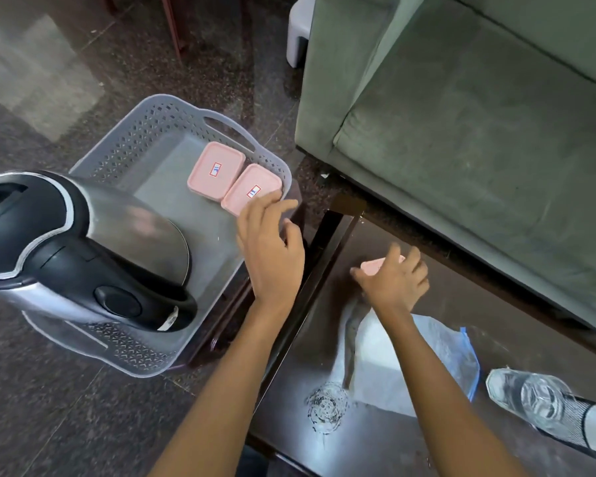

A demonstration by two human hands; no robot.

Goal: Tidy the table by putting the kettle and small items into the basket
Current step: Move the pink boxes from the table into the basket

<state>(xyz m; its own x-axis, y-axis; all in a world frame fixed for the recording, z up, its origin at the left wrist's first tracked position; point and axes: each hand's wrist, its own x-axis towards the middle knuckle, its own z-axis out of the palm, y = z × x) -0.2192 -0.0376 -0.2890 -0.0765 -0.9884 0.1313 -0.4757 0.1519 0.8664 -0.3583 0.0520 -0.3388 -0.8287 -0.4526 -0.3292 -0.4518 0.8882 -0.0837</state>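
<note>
Kettle (83, 249) sits in grey basket (145, 132), near-left corner, handle toward camera. Two pink lidded boxes (215, 172) (250, 189) lie side by side at basket's far-right corner. Left hand (270, 246) hovers over basket's right rim, fingers spread, empty. Right hand (394, 280) on dark desk (461, 325), fingers closed on a third pink box (372, 267). Plastic bag (441, 346), glass (326, 406) & bottle (544, 404) near desk's front edge.
</note>
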